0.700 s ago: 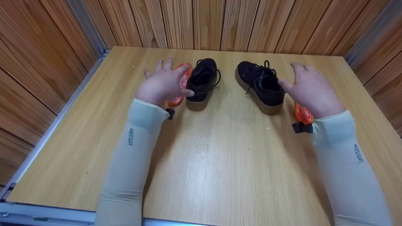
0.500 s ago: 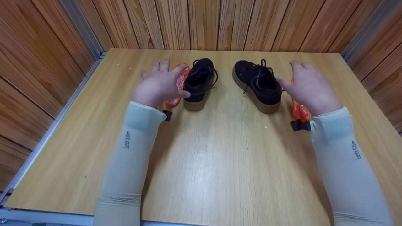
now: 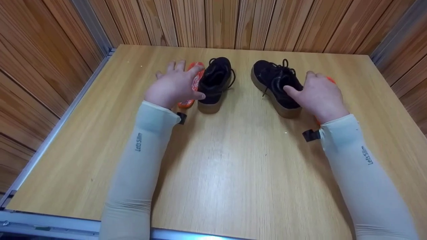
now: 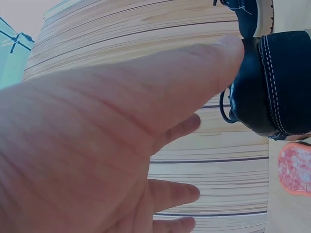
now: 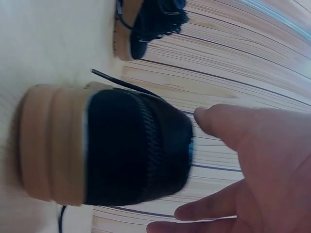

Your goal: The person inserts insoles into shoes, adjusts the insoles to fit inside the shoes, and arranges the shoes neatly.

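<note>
Two black suede sneakers with gum soles stand on the wooden table (image 3: 233, 173), toes toward the panelled wall. My left hand (image 3: 175, 87) hovers just left of the left sneaker (image 3: 215, 83), its grip apart: fingers spread and straight, thumb tip reaching toward the sneaker's side; I cannot tell whether it touches. Under this hand, just left of the sneaker, lies an orange patterned insole (image 3: 193, 85), partly hidden by my fingers. My right hand (image 3: 317, 96) sits at the right side of the right sneaker (image 3: 277, 85), grip open, thumb stretched over the sneaker's collar and fingers loosely extended, holding nothing. A sliver of a second orange insole (image 3: 331, 80) peeks out beyond this hand, on the sneaker's right. The sneakers stand apart from each other.
</note>
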The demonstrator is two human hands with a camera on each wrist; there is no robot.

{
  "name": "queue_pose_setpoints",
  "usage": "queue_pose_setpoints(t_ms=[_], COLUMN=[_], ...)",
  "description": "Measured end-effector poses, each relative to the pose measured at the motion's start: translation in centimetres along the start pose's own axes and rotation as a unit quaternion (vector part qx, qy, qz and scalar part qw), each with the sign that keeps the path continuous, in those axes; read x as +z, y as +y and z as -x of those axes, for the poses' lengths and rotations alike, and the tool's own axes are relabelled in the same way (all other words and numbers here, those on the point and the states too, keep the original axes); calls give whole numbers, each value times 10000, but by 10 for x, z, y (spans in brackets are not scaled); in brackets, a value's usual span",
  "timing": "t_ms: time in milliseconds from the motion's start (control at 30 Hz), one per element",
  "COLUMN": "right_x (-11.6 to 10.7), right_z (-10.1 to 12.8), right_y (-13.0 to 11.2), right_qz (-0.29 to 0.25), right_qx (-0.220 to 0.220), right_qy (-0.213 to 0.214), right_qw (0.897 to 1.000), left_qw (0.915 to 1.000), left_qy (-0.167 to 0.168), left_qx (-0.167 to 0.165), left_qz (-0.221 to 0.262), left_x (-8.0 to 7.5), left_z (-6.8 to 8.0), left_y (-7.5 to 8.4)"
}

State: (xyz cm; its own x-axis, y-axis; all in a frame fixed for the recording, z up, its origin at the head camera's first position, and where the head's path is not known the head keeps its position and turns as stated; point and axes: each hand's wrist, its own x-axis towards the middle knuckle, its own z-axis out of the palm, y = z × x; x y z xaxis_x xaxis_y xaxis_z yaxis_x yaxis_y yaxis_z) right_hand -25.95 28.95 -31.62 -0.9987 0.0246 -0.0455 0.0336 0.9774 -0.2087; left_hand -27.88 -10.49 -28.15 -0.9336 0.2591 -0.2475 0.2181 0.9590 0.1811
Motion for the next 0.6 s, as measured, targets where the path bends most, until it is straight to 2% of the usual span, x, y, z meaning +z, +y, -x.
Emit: queue_pose_setpoints(t_ms=[167, 367, 500, 600], right_x=[12, 29, 36, 37], right_z=[-4, -7, -9, -10], right_y=[-3, -3, -2, -2], right_qz=[-202, -409, -648, -880], right_qx=[9, -12, -13, 53], right_qy=[-14, 63, 241, 223], right_qw=[9998, 9991, 9976, 9959], left_qw=[9997, 9991, 9974, 9960], left_qy=[-215, -388, -618, -726], left_qx=[74, 131, -3, -123], left_qz=[-72, 94, 382, 511], left_x=[1, 3, 1, -2], left_z=[3, 4, 6, 7], left_y=[0, 1, 3, 6])
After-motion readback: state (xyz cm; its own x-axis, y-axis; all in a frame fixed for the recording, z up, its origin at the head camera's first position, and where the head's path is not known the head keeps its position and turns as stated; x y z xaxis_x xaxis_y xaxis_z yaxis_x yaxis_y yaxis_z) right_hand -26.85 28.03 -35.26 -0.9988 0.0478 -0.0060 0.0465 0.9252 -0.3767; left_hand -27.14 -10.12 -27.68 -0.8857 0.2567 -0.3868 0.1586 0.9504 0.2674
